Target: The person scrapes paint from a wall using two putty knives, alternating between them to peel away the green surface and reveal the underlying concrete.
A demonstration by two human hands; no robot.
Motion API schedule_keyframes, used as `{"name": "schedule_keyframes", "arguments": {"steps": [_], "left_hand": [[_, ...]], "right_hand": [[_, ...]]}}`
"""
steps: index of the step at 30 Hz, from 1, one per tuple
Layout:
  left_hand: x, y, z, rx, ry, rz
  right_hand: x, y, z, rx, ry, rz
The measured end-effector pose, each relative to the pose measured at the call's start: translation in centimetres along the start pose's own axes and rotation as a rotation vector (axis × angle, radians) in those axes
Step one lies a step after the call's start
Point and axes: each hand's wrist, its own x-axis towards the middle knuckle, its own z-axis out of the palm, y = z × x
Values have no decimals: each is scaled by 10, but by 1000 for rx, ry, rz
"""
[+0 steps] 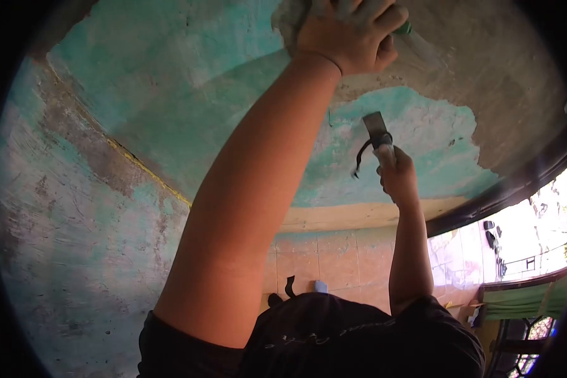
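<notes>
My left hand (349, 38) is raised at the top edge against the wall (233, 107), with its fingers bent round a tool (406, 29). The tool's green end shows beside my fingers, and a pale, blurred part points down to the right. Lower and to the right, my right hand (399, 176) is closed round the pale handle of a scraper (375, 123). Its flat metal blade points up, close to the turquoise paint. A dark strap hangs in a loop from the scraper's neck. Part of my left hand is cut off by the frame.
Bare grey-brown plaster (510, 75) borders the peeling turquoise paint. A worn wall section (75, 252) stands at left, past a yellow-edged seam. Below are floor tiles (337, 252) with a small blue object (320, 286). A dark-framed opening and green curtain (523, 302) are at right.
</notes>
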Motion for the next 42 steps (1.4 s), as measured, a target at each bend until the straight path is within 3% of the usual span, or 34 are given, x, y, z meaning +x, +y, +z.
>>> {"name": "schedule_keyframes", "arguments": {"steps": [2,3,5,8,9,12,15,21,25,31,34,42], "left_hand": [[2,2,-1,28,-70,-15],[0,1,5,-36,61,11],[-1,6,6,-56,78,15],[-1,4,7,-35,90,17],[-1,4,6,-27,64,15],[4,-2,4,7,68,16],[1,4,8,-44,130,23],[0,4,2,-10,31,3],[2,3,6,-56,127,21],[1,3,2,-45,74,20],[2,3,6,-64,162,25],[4,-3,1,-12,58,25]], "right_hand": [[2,-17,1,23,-12,-2],[3,-30,4,41,-2,-19],[-1,-39,3,135,-17,30],[2,-9,6,37,65,-101],[-2,-12,0,81,5,20],[-4,-26,1,212,39,77],[-6,-36,9,255,40,94],[-3,-30,-7,146,40,118],[-2,-44,-6,215,-7,77],[-10,-20,-1,138,-32,134],[-3,-45,-3,223,-19,71],[-8,-17,-6,219,16,190]]}}
